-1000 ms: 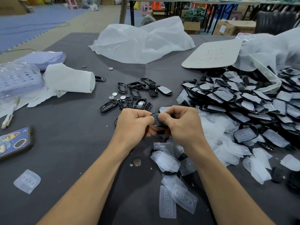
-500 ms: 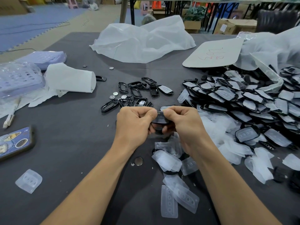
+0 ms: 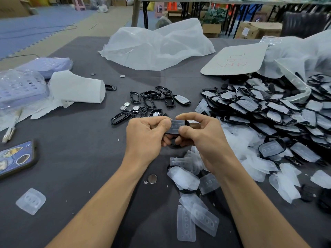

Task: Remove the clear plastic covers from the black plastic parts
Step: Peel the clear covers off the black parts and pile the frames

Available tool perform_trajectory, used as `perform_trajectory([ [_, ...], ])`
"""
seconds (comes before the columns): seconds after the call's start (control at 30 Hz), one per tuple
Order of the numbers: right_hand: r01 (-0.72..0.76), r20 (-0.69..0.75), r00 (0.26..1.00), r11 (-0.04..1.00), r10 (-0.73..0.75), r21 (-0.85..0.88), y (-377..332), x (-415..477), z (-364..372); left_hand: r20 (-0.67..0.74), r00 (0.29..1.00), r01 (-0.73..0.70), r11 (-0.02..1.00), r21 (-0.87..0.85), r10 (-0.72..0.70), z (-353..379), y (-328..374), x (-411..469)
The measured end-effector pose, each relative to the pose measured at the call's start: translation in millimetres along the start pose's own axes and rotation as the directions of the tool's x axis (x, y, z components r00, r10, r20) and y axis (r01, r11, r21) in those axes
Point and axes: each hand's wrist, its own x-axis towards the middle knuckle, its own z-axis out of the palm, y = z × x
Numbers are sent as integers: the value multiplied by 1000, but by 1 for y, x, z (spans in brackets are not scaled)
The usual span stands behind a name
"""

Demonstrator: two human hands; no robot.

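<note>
Above the dark table, my left hand (image 3: pixel 146 136) and my right hand (image 3: pixel 200 135) both pinch one black plastic part with a clear cover (image 3: pixel 176 126) between them. The cover faces me and shows its small round dimples. A big pile of covered black parts (image 3: pixel 272 111) lies at the right. Bare black frames (image 3: pixel 150 101) sit just beyond my hands. Loose clear covers (image 3: pixel 189 179) are heaped below my right wrist, and one more cover (image 3: pixel 30 201) lies alone at the lower left.
A phone (image 3: pixel 16 159) lies at the left edge. White rolled sheet (image 3: pixel 77 87) and lilac baskets (image 3: pixel 19 86) stand at the left. A white plastic bag (image 3: pixel 157 45) and a cardboard sign (image 3: pixel 234 59) lie at the back. Coin cells (image 3: pixel 152 179) are scattered around.
My hands have lifted slightly and the part has turned, so the clear cover now shows more fully between my thumbs. My right fingers have spread wider along it.
</note>
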Motion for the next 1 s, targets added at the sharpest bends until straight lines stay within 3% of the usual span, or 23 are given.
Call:
perform_trajectory([
  [0.23, -34, -4, 999, 997, 34, 68, -4, 1, -3, 30, 999, 28, 1000, 1, -28, 2, 0, -1],
  [0.6, -30, -50, 998, 999, 29, -27, -2, 2, -6, 134, 968, 223, 972, -67, -213, -1, 3, -1],
  [1.0, 30, -163, 985, 987, -56, -158, 6, 5, 2, 120, 970, 218, 974, -59, -209, 0, 2, -3],
])
